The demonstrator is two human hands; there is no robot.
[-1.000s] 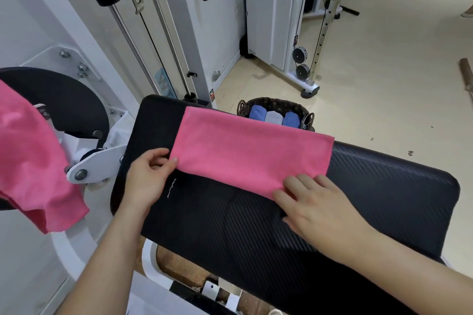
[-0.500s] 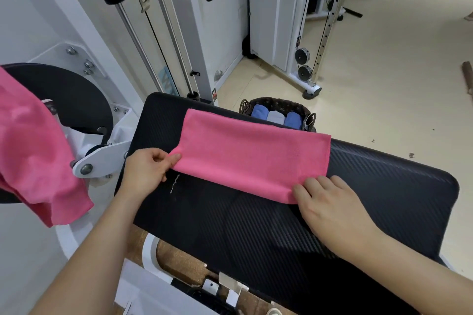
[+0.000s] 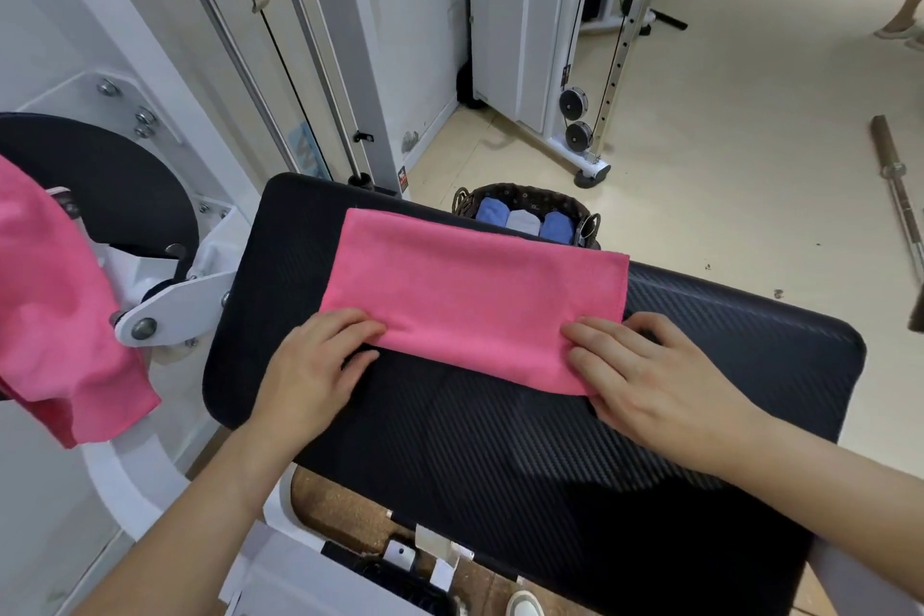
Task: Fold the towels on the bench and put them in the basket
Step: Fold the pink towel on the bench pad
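Two corners, two hands: fingers [image 3: 350, 324] of the left hand [image 3: 310, 370] lie close together on the near left corner of a pink towel [image 3: 475, 295], with the thumb against its edge, pinching it. Fingers [image 3: 590, 333] of the right hand [image 3: 655, 375] rest together over the near right corner; the thumb is hidden, so a pinch cannot be confirmed. The towel lies flat as a long folded band across the far half of a black bench [image 3: 725, 415]. Just beyond the bench's far edge, a dark woven basket [image 3: 530, 195] stands on the floor, holding blue and grey folded towels [image 3: 522, 221] side by side. A second pink towel [image 3: 60, 315] hangs crumpled over the white machine at left.
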